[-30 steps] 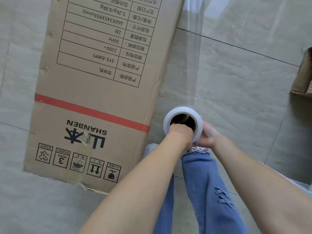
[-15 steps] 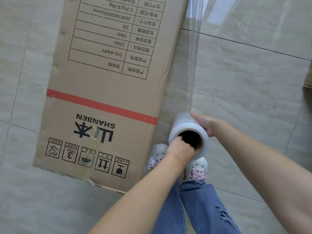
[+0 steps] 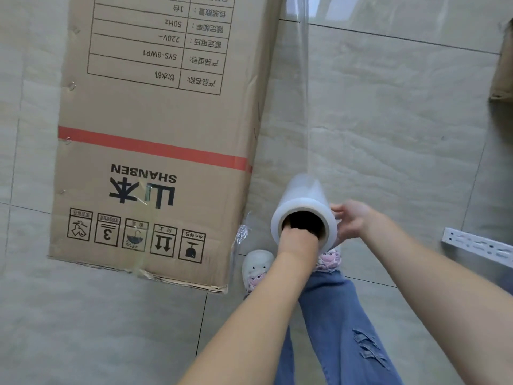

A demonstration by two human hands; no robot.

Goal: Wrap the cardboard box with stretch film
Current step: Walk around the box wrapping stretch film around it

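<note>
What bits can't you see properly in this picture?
- Head view: the left hand's fingers are hidden inside the stretch film roll's core.
- Head view: the cardboard box's far end is cut off by the top edge, so where the stretched film attaches is unseen.
- Head view: the right hand is motion-blurred; its fingers lie partly behind the roll.
- Head view: another brown box is cropped by the right edge.

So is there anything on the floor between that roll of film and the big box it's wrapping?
Nothing visible. The film roll hangs beside the cardboard box, with bare floor tile between them. The person's slippers stand under the roll, clear of the stretched film.
</note>
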